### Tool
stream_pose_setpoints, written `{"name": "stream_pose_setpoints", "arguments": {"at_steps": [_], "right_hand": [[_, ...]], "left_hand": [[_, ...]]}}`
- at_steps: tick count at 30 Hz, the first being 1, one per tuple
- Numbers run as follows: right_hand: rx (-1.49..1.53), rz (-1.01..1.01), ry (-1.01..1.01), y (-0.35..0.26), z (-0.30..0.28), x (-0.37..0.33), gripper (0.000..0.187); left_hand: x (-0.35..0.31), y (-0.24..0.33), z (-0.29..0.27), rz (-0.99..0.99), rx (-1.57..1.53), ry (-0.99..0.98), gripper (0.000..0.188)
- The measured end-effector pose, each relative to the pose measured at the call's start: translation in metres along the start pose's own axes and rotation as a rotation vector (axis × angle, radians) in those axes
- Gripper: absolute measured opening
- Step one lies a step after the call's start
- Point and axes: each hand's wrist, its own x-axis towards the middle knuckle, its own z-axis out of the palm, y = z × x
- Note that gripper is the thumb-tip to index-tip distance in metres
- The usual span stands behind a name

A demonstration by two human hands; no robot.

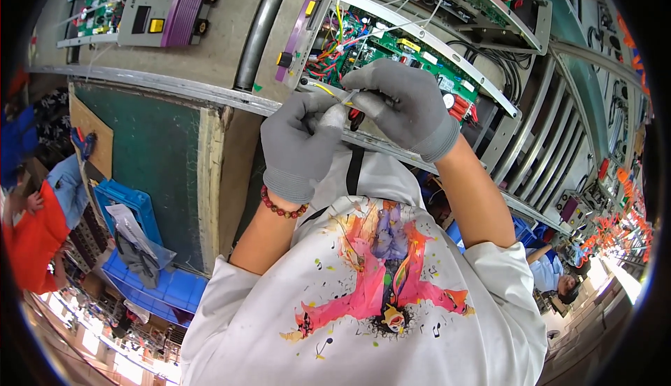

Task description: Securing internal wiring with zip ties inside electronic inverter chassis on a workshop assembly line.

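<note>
Both of my hands wear grey gloves and meet at the near edge of an open electronics unit with a purple front panel (297, 35). The fingers of my left hand (302, 145) are pinched beside a short stretch of yellow wire (323, 89). My right hand (409, 103) pinches a thin whitish strip, which looks like a cable tie (347, 97), close to the left fingertips. Dark and red wire ends show just below the fingers. Inside the unit are a green circuit board (426, 61) and bundled coloured wires (335, 54), partly behind my hands.
Another purple-and-grey unit (150, 8) stands at the far left, past a dark metal bar (265, 26). Another open chassis (503, 1) lies beyond mine, with black cables (500, 61) nearby. Metal rollers (538, 141) are at right. Blue bins (150, 284) and a person in orange (35, 239) are at left.
</note>
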Motion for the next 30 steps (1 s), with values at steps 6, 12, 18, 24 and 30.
{"name": "stream_pose_setpoints", "arguments": {"at_steps": [6,12,18,24,30], "right_hand": [[0.151,0.010,-0.068,0.004,-0.011,0.006,0.017],[-0.010,0.235,-0.249,-0.006,-0.022,0.024,0.015],[-0.011,0.311,-0.346,-0.010,-0.029,0.039,0.016],[0.072,0.358,-0.225,-0.013,-0.020,0.028,0.017],[0.049,0.066,-0.086,-0.019,-0.009,0.020,0.007]], "left_hand": [[-0.001,0.002,0.002,0.024,0.017,0.017,0.018],[0.000,-0.009,0.006,0.140,-0.029,0.066,0.041],[0.003,-0.023,0.005,0.152,0.001,0.099,0.046],[0.001,-0.023,0.015,0.255,0.153,0.160,0.040],[0.002,-0.010,0.014,0.325,0.221,0.102,0.034]]}}
